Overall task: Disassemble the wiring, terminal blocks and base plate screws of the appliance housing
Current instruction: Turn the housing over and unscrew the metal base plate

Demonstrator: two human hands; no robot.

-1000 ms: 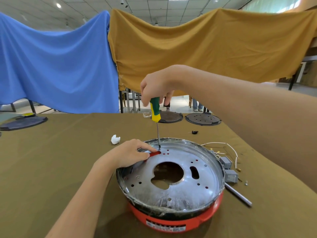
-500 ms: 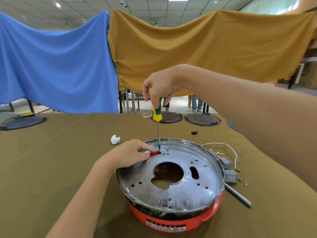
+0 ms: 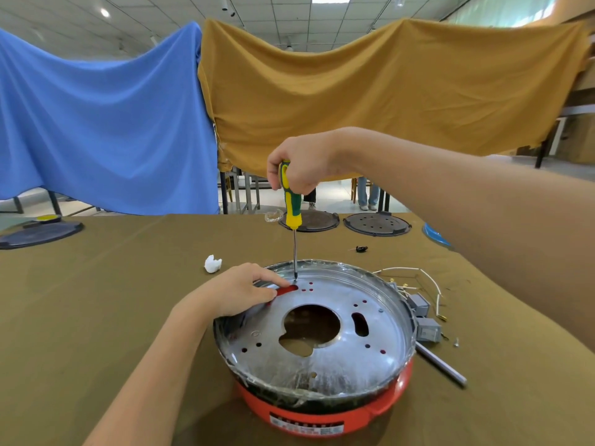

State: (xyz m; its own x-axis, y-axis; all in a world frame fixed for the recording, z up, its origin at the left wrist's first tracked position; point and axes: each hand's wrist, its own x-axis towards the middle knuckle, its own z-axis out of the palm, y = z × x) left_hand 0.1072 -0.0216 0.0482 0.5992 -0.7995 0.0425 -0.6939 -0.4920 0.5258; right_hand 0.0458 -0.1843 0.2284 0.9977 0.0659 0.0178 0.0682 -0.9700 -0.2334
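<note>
A round red appliance housing [image 3: 322,420] sits on the table in front of me, with a shiny metal base plate [image 3: 338,355] on top that has a large centre hole and several small holes. My right hand [image 3: 302,165] grips the green and yellow screwdriver [image 3: 291,204] upright, its tip on a screw at the plate's far left rim. My left hand [image 3: 238,291] rests on the plate's left rim, fingers curled over the edge beside a red slot. White wires [image 3: 415,275] and grey terminal blocks [image 3: 425,320] lie just right of the housing.
The table [image 3: 96,317] wears an olive cloth. A white crumpled scrap [image 3: 212,263] lies left of the housing, a small black part [image 3: 361,249] behind it, a metal rod [image 3: 441,365] and loose screws to its right. Two dark round plates [image 3: 376,224] lie at the far edge.
My right hand has turned on the screwdriver handle, showing more of the green and yellow grip. The tip stays on the same screw. The left hand has not moved.
</note>
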